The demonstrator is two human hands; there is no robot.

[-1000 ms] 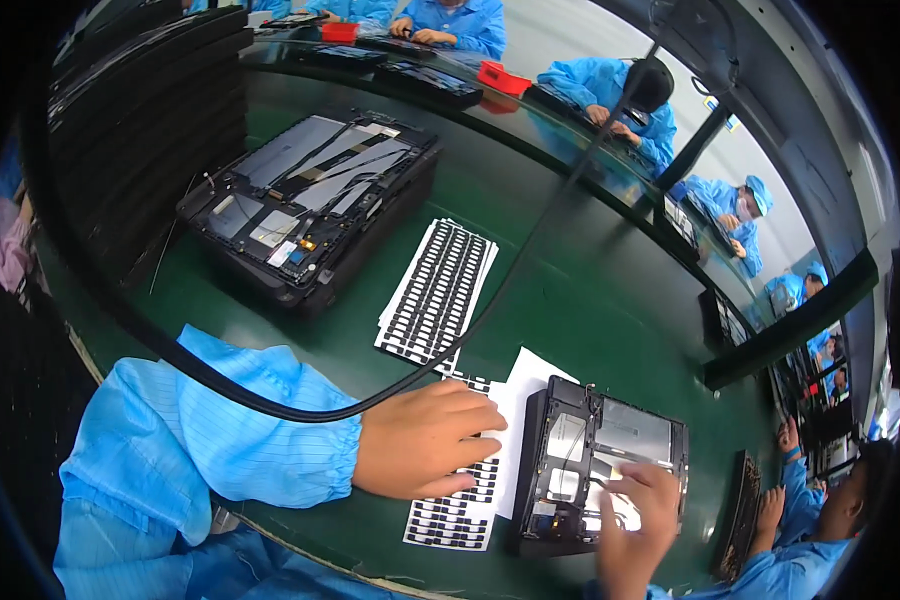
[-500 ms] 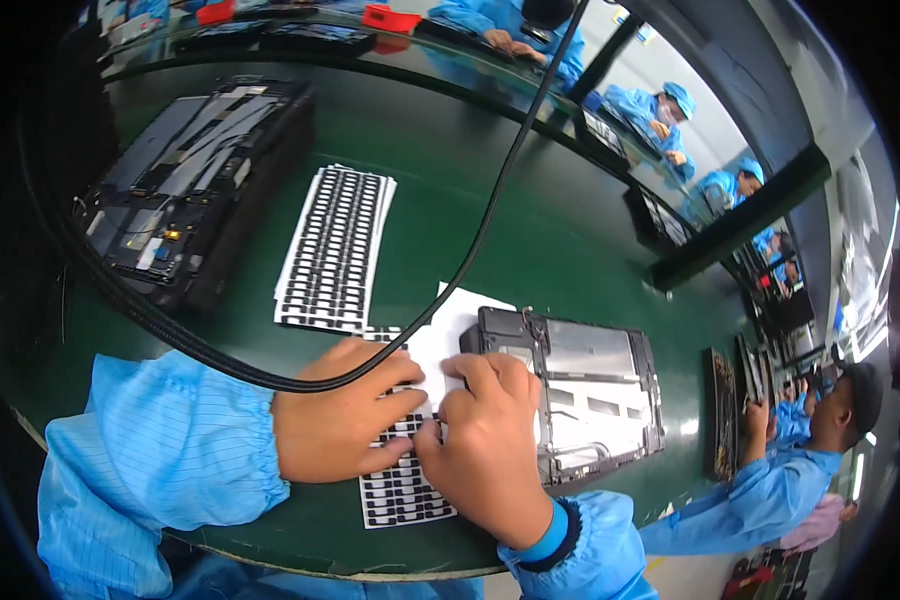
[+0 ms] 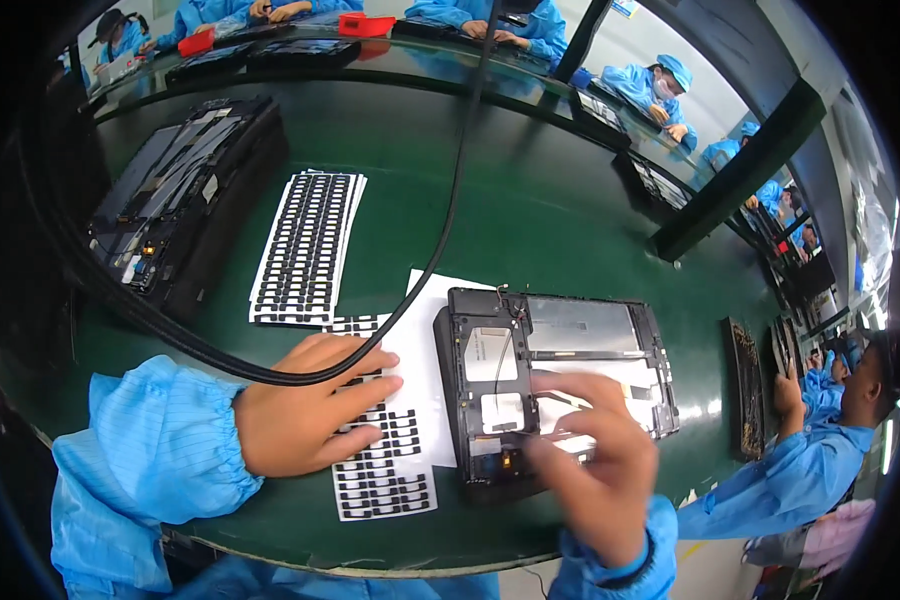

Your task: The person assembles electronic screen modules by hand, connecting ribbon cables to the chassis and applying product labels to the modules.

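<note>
My left hand (image 3: pixel 315 400) lies flat with fingers spread on a white sheet of small black stickers (image 3: pixel 385 490), partly covering it. Some spots on that sheet are bare white. To its right, my right hand (image 3: pixel 605 460) hovers over an opened flat electronic device (image 3: pixel 585 325), blurred by motion. Its thumb and a finger come together in a pinch near the device's lower left part; anything between them is too small to make out. The device shows a black frame, silver plates and thin cables. A plain white paper (image 3: pixel 425 385) lies between the sheet and the device.
A stack of sticker sheets (image 3: pixel 305 245) lies farther left on the green table (image 3: pixel 370 135). Beyond it stands a stack of opened devices (image 3: pixel 190 190). A black cable (image 3: pixel 450 220) hangs across the view. People in blue work opposite; another person (image 3: pixel 820 470) is at right.
My right hand has left the sticker sheet and moved right, over the device. My left hand stays on the sheet. The view has shifted slightly.
</note>
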